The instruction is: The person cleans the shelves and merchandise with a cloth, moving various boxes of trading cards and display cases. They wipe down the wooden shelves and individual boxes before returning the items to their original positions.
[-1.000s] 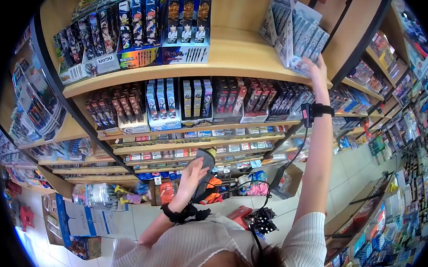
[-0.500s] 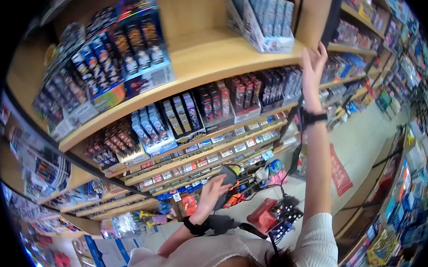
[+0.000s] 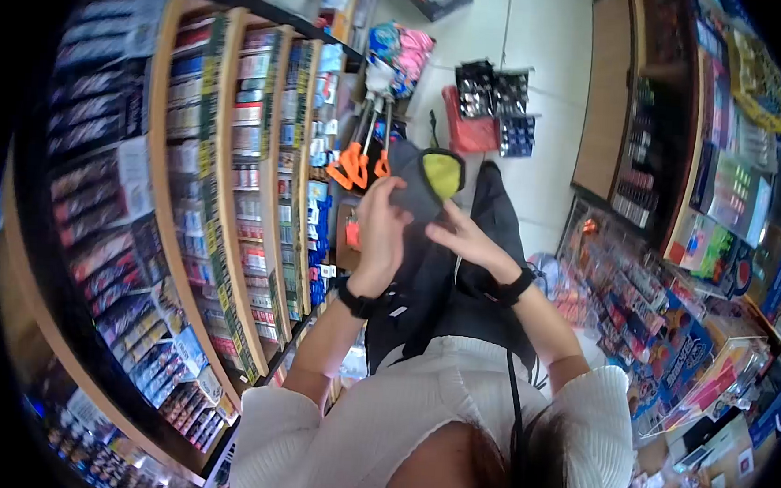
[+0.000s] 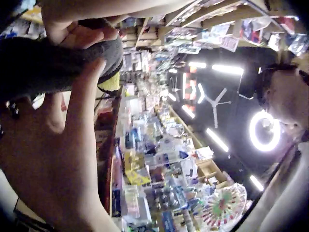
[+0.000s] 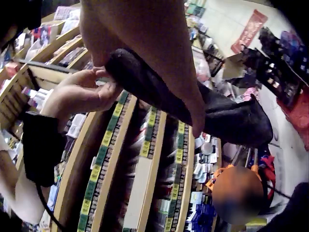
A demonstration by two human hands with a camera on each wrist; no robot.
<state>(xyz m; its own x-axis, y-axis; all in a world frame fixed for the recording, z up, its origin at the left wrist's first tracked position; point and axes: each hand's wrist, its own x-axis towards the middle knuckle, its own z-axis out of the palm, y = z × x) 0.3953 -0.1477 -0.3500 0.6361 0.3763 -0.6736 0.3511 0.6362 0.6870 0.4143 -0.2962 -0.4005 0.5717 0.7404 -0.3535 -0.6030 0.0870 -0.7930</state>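
In the head view a grey cloth point(image 3: 411, 179) with a yellow-green patch hangs in front of the body, between both hands. My left hand point(image 3: 381, 230) holds its left edge, and my right hand point(image 3: 472, 241) grips its lower right part. Seen from the left wrist, the dark fabric point(image 4: 48, 60) runs between the fingers, its yellow-green edge showing at the tip. From the right wrist, the cloth point(image 5: 236, 121) looks like a long, thick fold passing behind the right hand point(image 5: 149, 43).
Shelves of small boxed goods point(image 3: 248, 175) line the left side. On the floor ahead lie a red packet point(image 3: 469, 129) and dark shiny packs point(image 3: 496, 90). Orange-handled tools point(image 3: 352, 164) stand beside the shelves. More packed goods point(image 3: 695, 339) fill the right side.
My right hand has come down from the upper shelf, where it touched a display box, to the grey cloth beside my left hand. The view has turned down along the aisle.
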